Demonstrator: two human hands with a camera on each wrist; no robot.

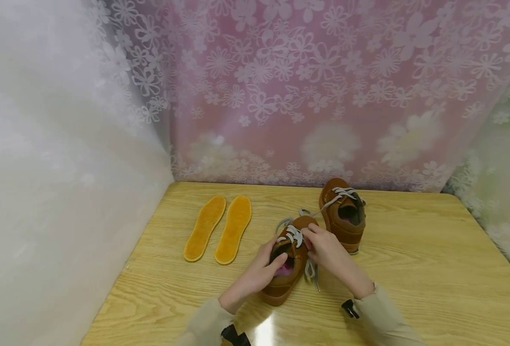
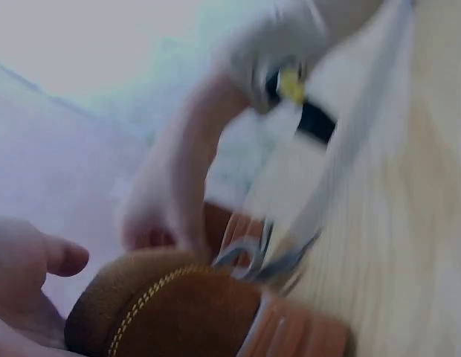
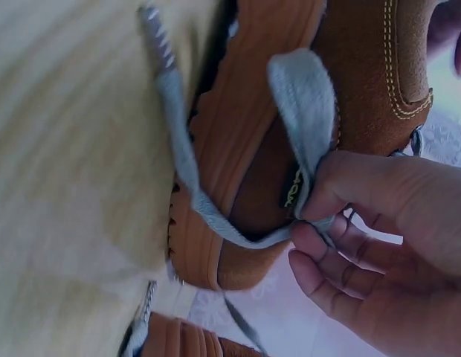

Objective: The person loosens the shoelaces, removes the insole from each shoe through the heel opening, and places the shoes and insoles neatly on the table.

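Observation:
A brown lace-up shoe (image 1: 297, 264) stands on the table, toe pointing away, with something purple inside its opening. My left hand (image 1: 259, 271) grips it from the left side, thumb over the opening's edge. At the front right of the same shoe, my right hand (image 1: 328, 247) pinches a flat grey shoelace (image 3: 301, 97) between thumb and fingertips. In the right wrist view the lace makes a loop above the pinch, and its tipped end trails down past the sole. The left wrist view shows the shoe's heel (image 2: 193, 312) with yellow stitching.
A second brown shoe (image 1: 346, 235) sits just beyond and to the right, its grey lace reaching toward the first. Two orange-yellow insoles (image 1: 233, 229) lie side by side at the left of the wooden table (image 1: 428, 269). Floral curtains (image 1: 307, 96) hang behind and at the sides.

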